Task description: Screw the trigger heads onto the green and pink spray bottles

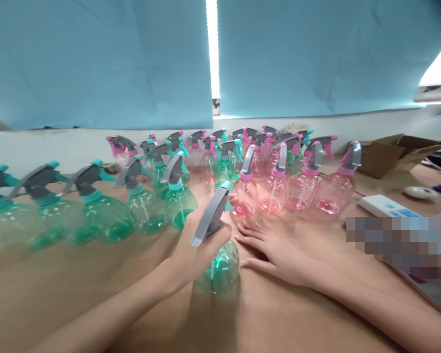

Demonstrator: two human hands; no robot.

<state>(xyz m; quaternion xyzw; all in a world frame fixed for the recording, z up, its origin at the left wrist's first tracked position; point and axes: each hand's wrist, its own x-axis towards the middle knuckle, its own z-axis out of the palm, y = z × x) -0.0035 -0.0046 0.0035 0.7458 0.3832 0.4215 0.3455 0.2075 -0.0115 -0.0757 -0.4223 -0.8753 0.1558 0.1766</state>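
Note:
A green spray bottle (218, 268) with a grey and teal trigger head stands tilted slightly in front of me. My left hand (202, 230) wraps round its neck just under the head, and its fingertips are hidden behind the bottle. Flat on the table, my right hand (274, 250) lies with spread fingers beside that bottle and holds nothing. Just beyond my right fingertips is a pink spray bottle (243, 198), first of a short row of pink ones. Left of my left hand, another green spray bottle (182, 203) ends a row of green ones.
Behind the rows stand several more pink and green spray bottles (226, 164). At the right are an open cardboard box (385, 156), a white mouse (421, 192) and a white box with blue markings (385, 206). Blue cloth (132, 63) hangs along the back above the wooden table (77, 289).

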